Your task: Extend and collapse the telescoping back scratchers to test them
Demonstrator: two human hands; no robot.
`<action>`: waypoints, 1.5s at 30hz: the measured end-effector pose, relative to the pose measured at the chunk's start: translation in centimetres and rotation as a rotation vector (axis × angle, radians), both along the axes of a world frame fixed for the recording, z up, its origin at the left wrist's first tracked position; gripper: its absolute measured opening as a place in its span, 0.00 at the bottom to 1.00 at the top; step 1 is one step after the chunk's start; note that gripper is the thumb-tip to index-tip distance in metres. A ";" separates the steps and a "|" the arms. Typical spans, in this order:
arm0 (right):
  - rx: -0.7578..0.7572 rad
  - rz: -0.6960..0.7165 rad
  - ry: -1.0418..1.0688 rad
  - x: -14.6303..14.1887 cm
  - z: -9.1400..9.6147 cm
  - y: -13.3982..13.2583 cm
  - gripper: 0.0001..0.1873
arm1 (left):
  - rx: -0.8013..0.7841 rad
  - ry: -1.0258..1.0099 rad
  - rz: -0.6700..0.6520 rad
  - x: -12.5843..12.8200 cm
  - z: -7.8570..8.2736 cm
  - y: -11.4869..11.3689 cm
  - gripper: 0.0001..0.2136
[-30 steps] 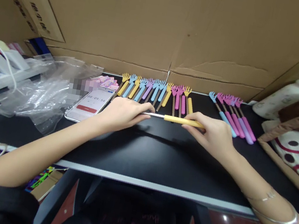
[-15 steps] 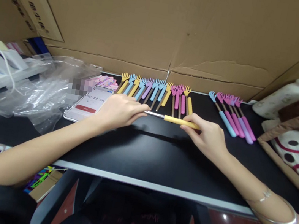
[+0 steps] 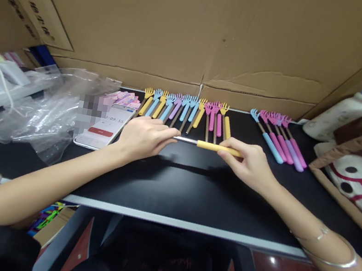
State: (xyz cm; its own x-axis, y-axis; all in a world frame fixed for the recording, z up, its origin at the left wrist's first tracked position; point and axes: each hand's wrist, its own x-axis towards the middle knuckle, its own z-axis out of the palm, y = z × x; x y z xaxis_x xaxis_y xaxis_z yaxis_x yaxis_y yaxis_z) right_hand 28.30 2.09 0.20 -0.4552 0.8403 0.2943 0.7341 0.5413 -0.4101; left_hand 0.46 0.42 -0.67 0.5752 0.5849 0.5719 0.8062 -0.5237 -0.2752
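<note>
Level above the black desk, both hands hold a yellow-handled back scratcher. My left hand is closed round its metal rod, hiding that end. The fingers of my right hand pinch the yellow handle near its outer end. Behind them lies a row of claw-headed rods and coloured handles in yellow, blue, purple and pink. Right of the row, several back scratchers with blue, pink and purple handles lie side by side.
A phone showing a timer lies left of my left hand, near clear plastic bags and a white power strip. A bottle and a fabric bag stand at right. Cardboard walls the back.
The view has shifted slightly, and the phone's timer has gone from 09:54 to 09:55. Both hands keep the same hold on the back scratcher.
</note>
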 end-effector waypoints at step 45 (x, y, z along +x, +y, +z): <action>-0.077 0.117 0.028 -0.2 0.4 0.4 0.16 | -0.233 0.111 0.131 1.2 0.1 -0.1 0.14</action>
